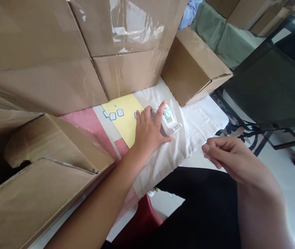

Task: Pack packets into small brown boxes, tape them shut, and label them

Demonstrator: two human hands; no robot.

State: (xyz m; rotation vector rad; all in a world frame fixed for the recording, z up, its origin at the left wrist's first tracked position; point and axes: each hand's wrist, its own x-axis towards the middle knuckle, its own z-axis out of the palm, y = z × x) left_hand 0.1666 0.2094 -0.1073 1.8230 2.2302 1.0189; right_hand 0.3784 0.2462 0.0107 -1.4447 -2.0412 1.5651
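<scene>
My left hand [150, 129] is closed around a small white label printer [170, 121] that rests on the cloth-covered table [160, 166]. The index finger lies over its top and the thumb along its near side. Under and beside that hand is a yellow sheet [124, 129] bearing several small white labels with blue outlines [120, 112]. Off the table's near edge, my right hand [230, 157] hangs in the air with thumb and fingers pinched together. A tiny pale bit shows at its fingertips, too small to make out.
Large taped cardboard boxes [129, 72] stand along the table's back. An open carton [67, 173] sits at the left, and another box [196, 65] at the back right. A dark chair [274, 86] stands on the right, a red seat [139, 224] below. Behind the boxes shows someone's blue sleeve [190, 14].
</scene>
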